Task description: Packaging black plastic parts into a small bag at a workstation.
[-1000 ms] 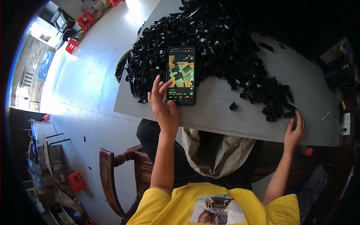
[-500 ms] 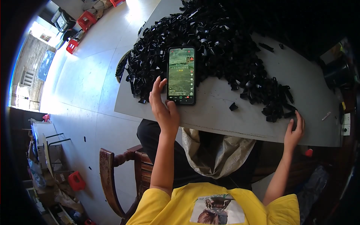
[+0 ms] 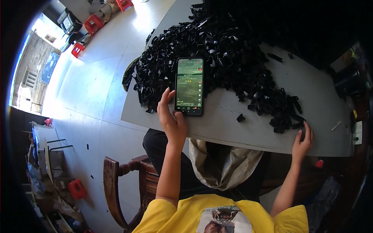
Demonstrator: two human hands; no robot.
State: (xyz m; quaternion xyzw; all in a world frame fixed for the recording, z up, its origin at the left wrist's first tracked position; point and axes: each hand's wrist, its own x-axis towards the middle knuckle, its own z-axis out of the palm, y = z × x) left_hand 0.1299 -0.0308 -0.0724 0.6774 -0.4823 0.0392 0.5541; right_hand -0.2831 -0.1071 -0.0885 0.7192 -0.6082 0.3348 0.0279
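Observation:
A black smartphone (image 3: 189, 87) with a lit greenish screen lies or leans at the near edge of a big heap of small black plastic pieces (image 3: 217, 46). My left hand (image 3: 171, 120) is at its lower left corner, fingers stretched along the left side and the thumb by the bottom corner. Those fingers do not wrap round the phone. Over on the right, my right hand (image 3: 304, 141) rests at the table's front edge with fingers extended. Its fingertips meet the outermost black piece (image 3: 298, 124) of the heap's right tail. One loose piece (image 3: 241, 117) lies apart between the hands.
The grey table (image 3: 221, 128) has a curved front edge. A pale woven sack (image 3: 225, 167) hangs below it over my lap. A small white stick (image 3: 336, 125) lies at the right. A wooden chair (image 3: 112, 186) is at left, with red stools (image 3: 93, 24) farther off.
The table, phone and heap sit slightly lower in the picture, as the view has shifted. Both hands keep nearly the same places beside the phone and the black pieces.

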